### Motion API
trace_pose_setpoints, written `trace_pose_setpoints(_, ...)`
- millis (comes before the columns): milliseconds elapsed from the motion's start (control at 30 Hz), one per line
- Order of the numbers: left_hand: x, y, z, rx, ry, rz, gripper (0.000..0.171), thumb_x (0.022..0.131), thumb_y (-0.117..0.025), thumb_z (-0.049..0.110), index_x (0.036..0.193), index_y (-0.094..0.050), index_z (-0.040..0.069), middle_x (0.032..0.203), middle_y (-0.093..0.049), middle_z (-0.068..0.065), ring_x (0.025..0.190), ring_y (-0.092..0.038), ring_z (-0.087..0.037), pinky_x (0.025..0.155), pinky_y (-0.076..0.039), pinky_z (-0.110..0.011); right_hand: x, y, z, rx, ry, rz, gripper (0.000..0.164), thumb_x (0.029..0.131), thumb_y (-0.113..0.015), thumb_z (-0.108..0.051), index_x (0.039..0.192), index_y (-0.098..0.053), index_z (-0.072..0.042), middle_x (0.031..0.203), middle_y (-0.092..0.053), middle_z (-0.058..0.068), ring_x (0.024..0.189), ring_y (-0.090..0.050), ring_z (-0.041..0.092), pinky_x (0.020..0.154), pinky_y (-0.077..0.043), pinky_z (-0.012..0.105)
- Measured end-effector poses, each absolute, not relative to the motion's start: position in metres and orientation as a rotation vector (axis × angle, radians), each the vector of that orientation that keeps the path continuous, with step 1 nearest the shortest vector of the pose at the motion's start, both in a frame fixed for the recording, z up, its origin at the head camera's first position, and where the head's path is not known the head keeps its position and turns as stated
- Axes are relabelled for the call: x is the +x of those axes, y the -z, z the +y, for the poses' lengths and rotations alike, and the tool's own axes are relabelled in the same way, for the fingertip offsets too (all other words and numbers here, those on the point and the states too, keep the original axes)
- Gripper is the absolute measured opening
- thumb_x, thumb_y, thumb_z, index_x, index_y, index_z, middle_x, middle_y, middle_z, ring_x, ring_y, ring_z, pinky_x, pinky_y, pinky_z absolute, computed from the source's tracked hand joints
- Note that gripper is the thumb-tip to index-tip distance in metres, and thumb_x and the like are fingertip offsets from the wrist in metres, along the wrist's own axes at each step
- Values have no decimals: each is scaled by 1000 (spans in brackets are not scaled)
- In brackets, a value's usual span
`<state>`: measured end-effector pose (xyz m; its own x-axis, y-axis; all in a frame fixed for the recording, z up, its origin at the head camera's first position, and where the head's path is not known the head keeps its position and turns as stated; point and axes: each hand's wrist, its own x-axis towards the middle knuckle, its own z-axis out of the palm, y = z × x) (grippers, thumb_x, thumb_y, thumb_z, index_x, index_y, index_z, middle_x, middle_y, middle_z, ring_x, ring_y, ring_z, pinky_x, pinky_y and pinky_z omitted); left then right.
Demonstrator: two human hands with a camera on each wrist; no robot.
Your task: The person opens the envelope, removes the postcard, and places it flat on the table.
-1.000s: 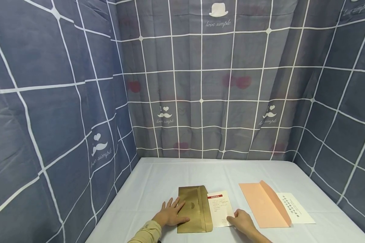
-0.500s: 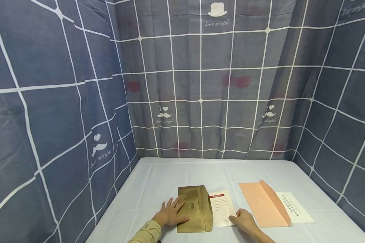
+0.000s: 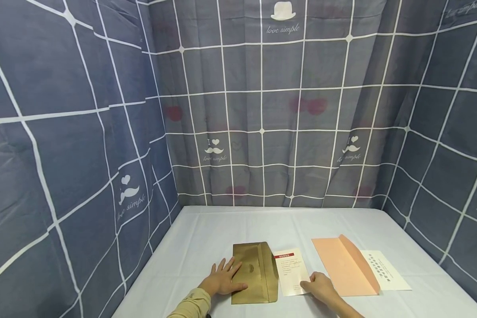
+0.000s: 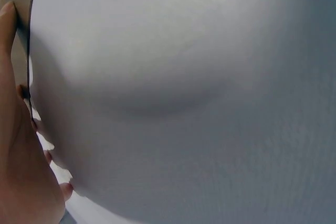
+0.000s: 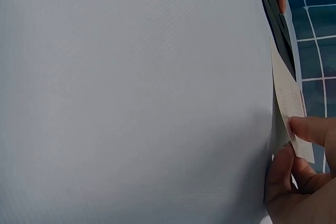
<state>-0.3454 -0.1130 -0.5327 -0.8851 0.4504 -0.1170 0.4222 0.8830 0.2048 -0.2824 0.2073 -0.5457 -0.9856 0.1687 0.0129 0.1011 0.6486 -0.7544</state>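
A gold envelope lies on the white table, its flap on the right side. Across its left part my left hand rests with fingers spread. Just right of the flap is a cream card with a red heading and printed lines. My right hand pinches the card's lower right edge between thumb and fingers. In the right wrist view the card is tilted up off the table at the pinched edge. The left wrist view shows only a strip of the envelope beside the thumb.
To the right lies a peach envelope with its flap open to the right. A white card with dark characters lies partly beneath that flap. Grey-blue checked curtains enclose the white table at the back and both sides.
My right hand has drawn the cream card slightly to the right, widening the gap from the gold envelope's flap. My left hand stays on the gold envelope.
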Motion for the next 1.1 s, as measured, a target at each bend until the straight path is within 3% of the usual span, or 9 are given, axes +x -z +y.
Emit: trace_pose_setpoints(1100, -345, 529, -122, 678, -281, 2879, 83, 87, -44, 70, 148, -35, 13, 153, -26, -16, 138, -20, -42, 107, -12, -64, -280, 542, 210, -216, -1315, -2775, 24, 77, -69, -14, 69, -47, -7, 60, -47, 2, 49, -45, 11, 48, -38, 20)
